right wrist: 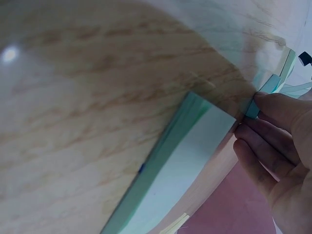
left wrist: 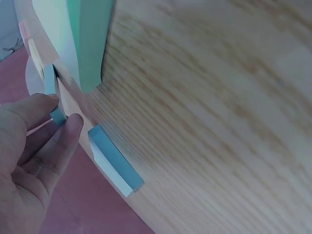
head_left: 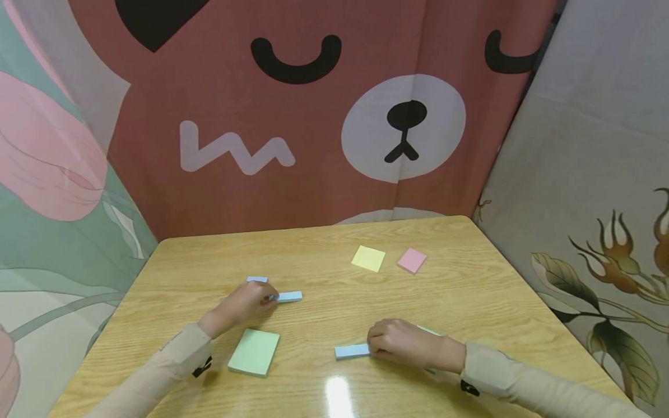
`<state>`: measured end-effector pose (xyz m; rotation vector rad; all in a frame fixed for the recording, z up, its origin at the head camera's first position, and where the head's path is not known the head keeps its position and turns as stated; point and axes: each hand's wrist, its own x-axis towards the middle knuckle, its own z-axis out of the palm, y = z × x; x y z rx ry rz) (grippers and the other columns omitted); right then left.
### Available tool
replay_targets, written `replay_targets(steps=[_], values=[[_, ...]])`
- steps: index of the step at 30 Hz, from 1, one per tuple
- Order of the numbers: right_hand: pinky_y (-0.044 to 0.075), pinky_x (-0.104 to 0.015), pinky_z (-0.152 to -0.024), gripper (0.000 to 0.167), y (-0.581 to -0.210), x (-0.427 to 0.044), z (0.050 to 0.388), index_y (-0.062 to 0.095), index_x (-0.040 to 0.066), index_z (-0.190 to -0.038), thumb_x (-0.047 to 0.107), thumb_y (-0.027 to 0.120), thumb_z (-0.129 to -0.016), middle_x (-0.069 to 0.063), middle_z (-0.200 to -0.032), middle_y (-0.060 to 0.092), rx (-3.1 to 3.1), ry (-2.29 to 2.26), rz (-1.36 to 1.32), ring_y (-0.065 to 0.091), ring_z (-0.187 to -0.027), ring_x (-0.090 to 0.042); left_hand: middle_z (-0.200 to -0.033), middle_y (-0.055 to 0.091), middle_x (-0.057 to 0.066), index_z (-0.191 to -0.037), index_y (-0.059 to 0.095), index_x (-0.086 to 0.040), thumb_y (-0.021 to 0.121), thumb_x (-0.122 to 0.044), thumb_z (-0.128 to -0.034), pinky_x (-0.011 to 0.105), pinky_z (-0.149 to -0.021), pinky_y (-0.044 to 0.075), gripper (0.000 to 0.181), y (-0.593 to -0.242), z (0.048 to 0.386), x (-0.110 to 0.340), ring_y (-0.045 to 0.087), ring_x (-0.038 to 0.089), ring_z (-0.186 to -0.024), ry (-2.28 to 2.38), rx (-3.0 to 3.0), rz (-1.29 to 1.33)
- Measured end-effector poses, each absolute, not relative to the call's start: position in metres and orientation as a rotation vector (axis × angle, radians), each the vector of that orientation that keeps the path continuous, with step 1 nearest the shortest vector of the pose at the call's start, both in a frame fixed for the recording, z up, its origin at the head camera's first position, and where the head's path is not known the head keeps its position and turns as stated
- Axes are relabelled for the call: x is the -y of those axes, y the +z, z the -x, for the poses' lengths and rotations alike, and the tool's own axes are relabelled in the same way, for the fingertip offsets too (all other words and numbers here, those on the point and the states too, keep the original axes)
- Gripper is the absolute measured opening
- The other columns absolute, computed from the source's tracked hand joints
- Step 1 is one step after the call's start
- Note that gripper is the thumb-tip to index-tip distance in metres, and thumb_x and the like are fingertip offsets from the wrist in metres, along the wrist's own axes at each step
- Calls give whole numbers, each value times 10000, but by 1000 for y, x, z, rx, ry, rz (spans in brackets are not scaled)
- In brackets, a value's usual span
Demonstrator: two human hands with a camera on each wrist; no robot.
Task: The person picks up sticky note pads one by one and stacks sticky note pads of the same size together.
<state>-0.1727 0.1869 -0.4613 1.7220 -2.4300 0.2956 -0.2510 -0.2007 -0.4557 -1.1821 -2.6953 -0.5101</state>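
My left hand (head_left: pixel 243 305) pinches one end of a narrow blue sticky-note pad (head_left: pixel 290 296) between thumb and fingers at the table's left middle. Just behind that hand lies another narrow blue pad (head_left: pixel 257 279), partly covered by it; the left wrist view shows this blue pad (left wrist: pixel 117 161) whole on the wood. Nearer the front, my right hand (head_left: pixel 399 342) pinches the right end of a third narrow blue pad (head_left: pixel 351 352). Beneath the right hand and wrist, mostly hidden in the head view, lies a green sticky-note pad (right wrist: pixel 185 165).
A larger green pad (head_left: pixel 254 352) lies in front of the left hand. Toward the back right are a yellow pad (head_left: pixel 368 258) and a pink pad (head_left: pixel 412 260). Printed curtains (head_left: pixel 313 197) hang behind and beside the wooden table (head_left: pixel 449 290).
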Motion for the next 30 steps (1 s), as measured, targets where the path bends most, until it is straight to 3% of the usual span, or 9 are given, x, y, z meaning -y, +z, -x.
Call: replay_targets(steps=[20,30], values=[[478,-117,-766,144,-460,-185,173,669,176,-777,134,775,-865,98,-897,658,2468,274,-1716,587,-827,1,-859,741,51,-900,770,-23,781,6,-824,208,-622,542,82,-454,249,195,681,97,-748,-554,2536,1324],[480,-121,-756,141,-459,-184,173,677,176,-777,126,780,-859,104,-887,652,2463,286,-1714,582,-813,3,-886,740,23,-924,771,-39,734,-24,-879,198,-646,536,60,-452,247,193,659,55,-782,-614,2590,1322]])
